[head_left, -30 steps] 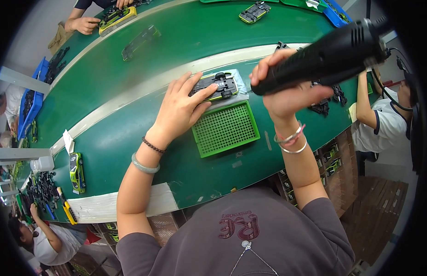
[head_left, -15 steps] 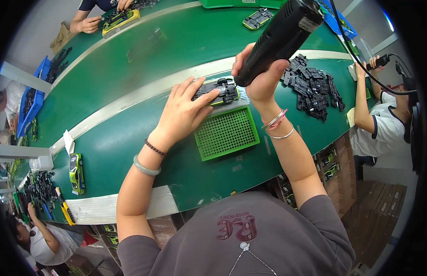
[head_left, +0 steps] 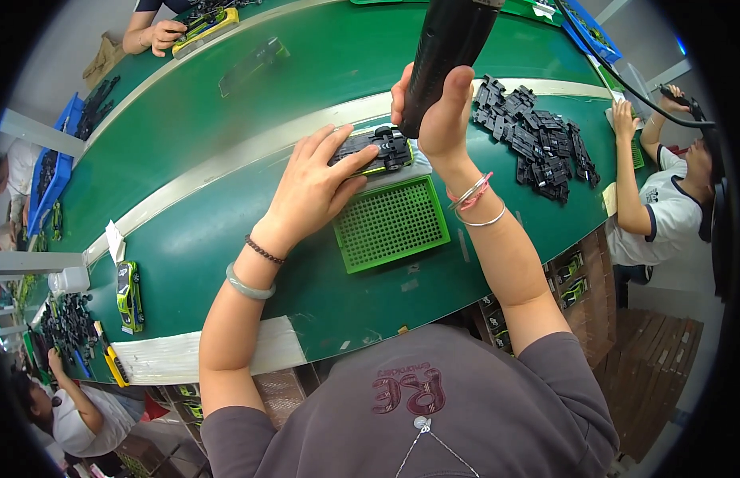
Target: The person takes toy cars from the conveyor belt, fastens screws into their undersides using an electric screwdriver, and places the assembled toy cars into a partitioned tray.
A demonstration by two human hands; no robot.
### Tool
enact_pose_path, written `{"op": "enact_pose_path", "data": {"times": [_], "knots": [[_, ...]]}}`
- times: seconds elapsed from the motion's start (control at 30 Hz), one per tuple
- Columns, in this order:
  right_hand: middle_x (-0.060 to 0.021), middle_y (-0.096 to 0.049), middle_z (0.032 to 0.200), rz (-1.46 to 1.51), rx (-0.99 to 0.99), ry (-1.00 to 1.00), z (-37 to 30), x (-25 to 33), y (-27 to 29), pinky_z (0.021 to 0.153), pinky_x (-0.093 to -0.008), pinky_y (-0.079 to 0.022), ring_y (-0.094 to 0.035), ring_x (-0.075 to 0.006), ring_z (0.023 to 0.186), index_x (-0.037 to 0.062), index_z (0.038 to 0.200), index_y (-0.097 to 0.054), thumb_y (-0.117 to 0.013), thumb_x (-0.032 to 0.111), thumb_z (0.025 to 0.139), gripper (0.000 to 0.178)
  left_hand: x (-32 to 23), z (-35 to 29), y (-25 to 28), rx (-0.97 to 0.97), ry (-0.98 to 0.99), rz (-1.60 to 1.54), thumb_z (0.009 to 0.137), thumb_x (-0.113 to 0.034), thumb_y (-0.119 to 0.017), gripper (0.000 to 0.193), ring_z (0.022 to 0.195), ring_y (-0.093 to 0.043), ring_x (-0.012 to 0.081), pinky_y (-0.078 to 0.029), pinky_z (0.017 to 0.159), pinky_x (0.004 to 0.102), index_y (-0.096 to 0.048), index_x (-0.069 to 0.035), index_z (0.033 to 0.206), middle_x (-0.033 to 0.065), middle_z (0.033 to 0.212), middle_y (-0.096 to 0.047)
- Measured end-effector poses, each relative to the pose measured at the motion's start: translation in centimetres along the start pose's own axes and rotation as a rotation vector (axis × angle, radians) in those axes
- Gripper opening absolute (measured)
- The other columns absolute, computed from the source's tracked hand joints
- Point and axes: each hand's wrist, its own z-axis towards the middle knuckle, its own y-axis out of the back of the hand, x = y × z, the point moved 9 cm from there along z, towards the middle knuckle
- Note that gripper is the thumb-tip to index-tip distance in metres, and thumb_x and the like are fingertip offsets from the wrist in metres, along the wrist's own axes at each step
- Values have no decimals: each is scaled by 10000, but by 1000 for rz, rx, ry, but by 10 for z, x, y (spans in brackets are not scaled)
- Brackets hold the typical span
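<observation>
An upside-down toy car (head_left: 362,148), black underneath with a lime-green edge, lies on the bench past the green tray. My left hand (head_left: 316,182) rests over its left part, fingers stretched across the underside and holding it down. My right hand (head_left: 440,119) is wrapped round a thick black electric screwdriver (head_left: 450,48), held slanted with its lower end near the car's right end. The bit cannot be made out, so I cannot tell whether it touches the car. A green perforated tray (head_left: 392,268) sits just below the car.
A heap of black car chassis (head_left: 537,139) lies right of my right hand. A finished-looking toy car (head_left: 129,295) stands at the left beside a yellow-handled tool (head_left: 113,366). A green conveyor belt (head_left: 322,68) runs behind a pale rail. Co-workers sit around; a black cable (head_left: 641,94) hangs at right.
My right hand and the screwdriver have shifted slightly up and left. The left hand stays on the car. A toy car on the belt is no longer visible; the co-worker at right has moved their hands.
</observation>
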Motion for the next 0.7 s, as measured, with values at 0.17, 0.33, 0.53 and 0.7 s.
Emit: {"op": "enact_pose_path", "data": {"times": [0.17, 0.33, 0.53, 0.7], "knots": [[-62, -525, 533, -22, 42, 21, -1, 4, 0, 410, -219, -397, -519, -113, 438, -11, 692, -512, -380, 717, 788, 746, 1, 0, -1, -7, 2, -5, 771, -179, -641, 384, 1107, -452, 353, -383, 919, 439, -569, -176, 1148, 162, 1191, -493], [-100, -506, 584, 44, 14, -97, -39, 34, 4, 452, -280, -439, -515, -192, 489, 19, 814, -461, -222, 934, 546, 983, 2, -3, 2, -33, 0, -11, 764, -178, -643, 392, 1095, -458, 356, -392, 909, 439, -567, -178, 1148, 154, 1188, -497], [-94, -494, 582, 95, -52, -174, -75, 8, 26, 466, -292, -435, -507, -193, 491, 21, 837, -450, -246, 928, 560, 970, 3, -1, -1, -31, -10, -10, 758, -172, -648, 391, 1090, -463, 352, -392, 907, 433, -568, -175, 1140, 153, 1187, -497], [-95, -494, 588, 112, -64, -159, -78, 6, 25, 467, -293, -437, -508, -194, 494, 18, 848, -450, -237, 928, 560, 978, 2, -1, 1, -35, -6, -15, 760, -173, -647, 389, 1087, -465, 350, -393, 903, 430, -568, -176, 1140, 154, 1184, -498]]}}
